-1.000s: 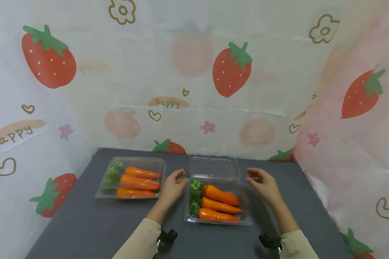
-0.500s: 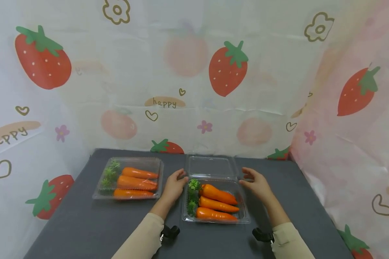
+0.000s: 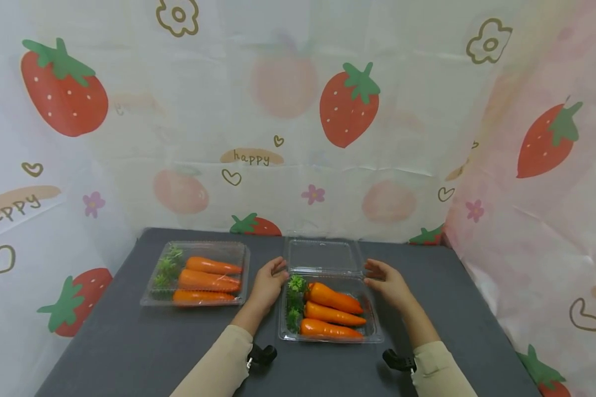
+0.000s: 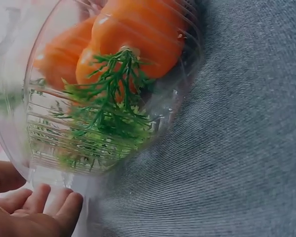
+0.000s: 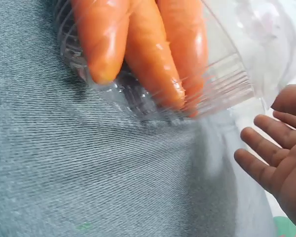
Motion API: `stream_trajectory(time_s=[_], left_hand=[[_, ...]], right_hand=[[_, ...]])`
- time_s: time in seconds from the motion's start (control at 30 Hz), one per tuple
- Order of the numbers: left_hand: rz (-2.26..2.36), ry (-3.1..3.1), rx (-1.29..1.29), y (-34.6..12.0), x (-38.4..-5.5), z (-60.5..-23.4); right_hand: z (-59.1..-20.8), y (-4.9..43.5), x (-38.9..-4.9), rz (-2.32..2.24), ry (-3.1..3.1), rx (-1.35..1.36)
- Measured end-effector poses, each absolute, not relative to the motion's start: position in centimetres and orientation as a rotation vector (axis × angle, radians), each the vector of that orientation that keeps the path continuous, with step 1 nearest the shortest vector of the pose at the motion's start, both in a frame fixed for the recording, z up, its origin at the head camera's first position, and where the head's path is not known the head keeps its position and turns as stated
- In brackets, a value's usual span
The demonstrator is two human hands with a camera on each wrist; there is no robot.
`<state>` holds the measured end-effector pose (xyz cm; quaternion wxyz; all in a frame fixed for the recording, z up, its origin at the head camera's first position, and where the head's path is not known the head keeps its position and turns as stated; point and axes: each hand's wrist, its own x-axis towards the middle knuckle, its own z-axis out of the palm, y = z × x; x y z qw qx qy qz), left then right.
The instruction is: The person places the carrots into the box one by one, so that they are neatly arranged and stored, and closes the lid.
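Note:
A clear plastic clamshell box (image 3: 335,339) lies on the table with its lid (image 3: 323,256) folded back. Inside are three carrots (image 3: 334,314) side by side, their green tops (image 3: 296,284) to the left. My left hand (image 3: 267,286) is by the box's left side near the hinge, fingers loosely bent; in the left wrist view its fingers (image 4: 68,210) lie close to the clear plastic, and contact is uncertain. At the right side, my right hand (image 3: 389,284) has its fingertips near the lid's corner. Its fingers (image 5: 261,148) spread loosely in the right wrist view, holding nothing.
On the left of the dark grey table (image 3: 114,353) stands another clear box (image 3: 198,246), closed, with several carrots (image 3: 211,280) and green tops inside. A strawberry-print cloth (image 3: 258,110) hangs behind the table and along both sides.
My right hand has moved left, closer to the open box. The left hand stays beside the box. The head view has shifted slightly; box and carrots keep their arrangement.

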<state>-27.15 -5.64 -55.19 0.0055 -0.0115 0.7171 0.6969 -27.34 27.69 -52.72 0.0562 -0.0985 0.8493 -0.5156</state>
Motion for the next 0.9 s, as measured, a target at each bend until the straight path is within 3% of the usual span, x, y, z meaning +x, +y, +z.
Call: stream_trajectory(time_s=[0.9], left_hand=[[2.387, 2.201, 0.038, -5.0, -25.3, -55.6]], right_hand=[[-53.5, 27.3, -25.7, -1.776, 2.596, -0.189]])
